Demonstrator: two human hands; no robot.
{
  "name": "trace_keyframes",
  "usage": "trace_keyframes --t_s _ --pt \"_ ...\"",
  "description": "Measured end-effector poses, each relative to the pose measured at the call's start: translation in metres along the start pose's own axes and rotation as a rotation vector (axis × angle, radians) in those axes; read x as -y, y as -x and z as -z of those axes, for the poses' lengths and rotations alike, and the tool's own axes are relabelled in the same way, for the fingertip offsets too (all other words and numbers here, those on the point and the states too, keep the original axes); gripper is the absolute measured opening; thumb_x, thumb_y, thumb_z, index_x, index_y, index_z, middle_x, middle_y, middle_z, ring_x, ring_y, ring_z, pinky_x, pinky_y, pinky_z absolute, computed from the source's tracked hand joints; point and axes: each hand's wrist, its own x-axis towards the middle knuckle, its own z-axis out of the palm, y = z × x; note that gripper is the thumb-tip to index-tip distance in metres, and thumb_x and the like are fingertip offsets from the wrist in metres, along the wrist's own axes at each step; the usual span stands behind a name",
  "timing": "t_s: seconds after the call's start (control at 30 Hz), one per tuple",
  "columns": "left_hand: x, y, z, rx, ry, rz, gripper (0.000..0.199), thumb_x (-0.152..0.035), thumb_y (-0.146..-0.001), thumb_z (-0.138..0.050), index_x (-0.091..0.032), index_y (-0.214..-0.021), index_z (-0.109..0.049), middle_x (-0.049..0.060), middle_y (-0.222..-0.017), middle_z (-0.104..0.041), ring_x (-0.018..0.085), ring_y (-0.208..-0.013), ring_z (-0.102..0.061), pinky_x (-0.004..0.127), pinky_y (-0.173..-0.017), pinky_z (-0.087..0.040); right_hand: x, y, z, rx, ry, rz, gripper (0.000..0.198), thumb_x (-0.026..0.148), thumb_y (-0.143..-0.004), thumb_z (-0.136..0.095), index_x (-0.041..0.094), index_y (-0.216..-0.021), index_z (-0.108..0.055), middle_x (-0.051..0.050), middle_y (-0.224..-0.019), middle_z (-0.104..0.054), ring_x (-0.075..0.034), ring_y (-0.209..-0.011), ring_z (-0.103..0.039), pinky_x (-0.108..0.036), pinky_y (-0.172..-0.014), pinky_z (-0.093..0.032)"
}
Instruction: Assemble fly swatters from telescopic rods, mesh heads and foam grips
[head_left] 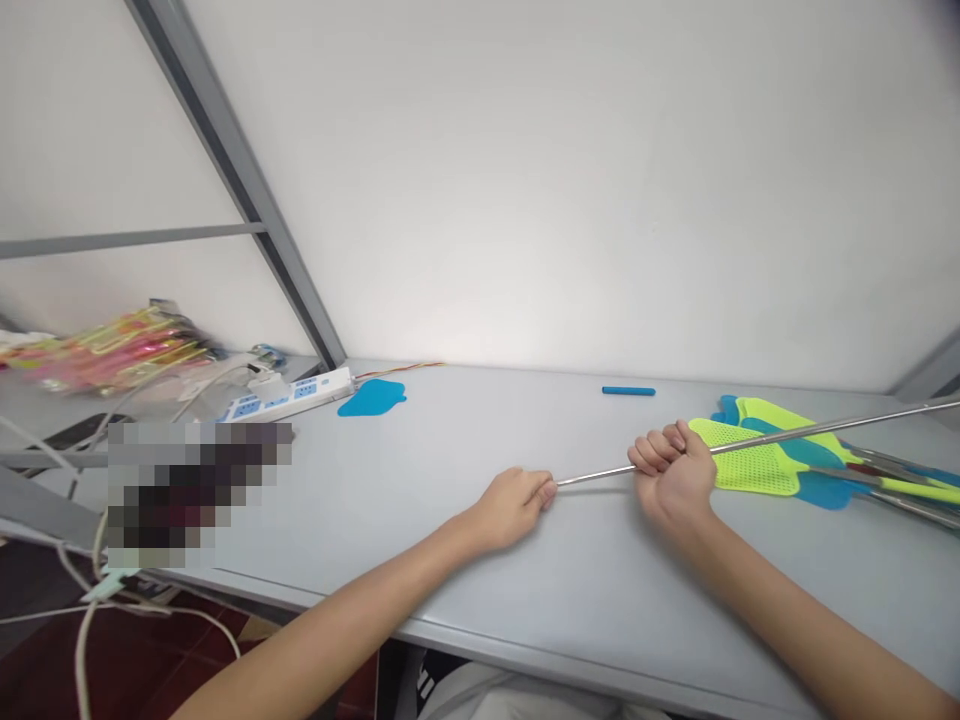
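Note:
A thin metal telescopic rod (596, 474) runs across the view above the table, rising to the right edge. My left hand (517, 505) pinches its thin left end, which the fingers hide. Farther right, my right hand (673, 470) is wrapped round the rod with the palm turned up. Beyond the right hand the rod passes over a pile of fly swatters (750, 465) with yellow and blue heads. A blue swatter head (373, 398) lies loose at the left, and a blue tube (628, 391) lies near the wall.
A white power strip (285, 400) with cables sits at the table's (450, 590) left end. Packaged colourful items (127, 350) lie beyond a grey metal frame post (259, 210). A white wall (562, 200) stands behind the table. One patch at the left is pixelated.

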Motion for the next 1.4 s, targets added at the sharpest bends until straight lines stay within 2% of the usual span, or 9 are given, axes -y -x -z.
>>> trace_keyframes --t_s 0.87,1.4 --pt "-0.005 0.000 -0.005 0.034 0.012 0.011 0.036 -0.032 -0.087 -0.018 -0.018 -0.067 -0.044 -0.002 -0.059 -0.049 0.012 -0.061 -0.040 0.024 -0.065 -0.033 -0.004 0.014 -0.007 0.010 0.024 0.009 0.030 0.027 -0.077 -0.040 0.018 -0.053 -0.023 0.009 -0.041 -0.012 -0.006 -0.034 -0.009 -0.020 -0.034 -0.008" --pt "-0.005 0.000 -0.006 0.000 0.025 -0.018 0.036 -0.031 -0.087 -0.018 -0.018 -0.065 -0.043 -0.003 -0.056 -0.046 0.011 -0.057 -0.041 0.023 -0.065 -0.033 -0.009 0.015 -0.004 0.018 0.047 0.027 0.029 0.027 -0.077 -0.039 0.018 -0.054 -0.023 0.009 -0.040 -0.013 -0.006 -0.034 -0.011 -0.020 -0.034 -0.010"
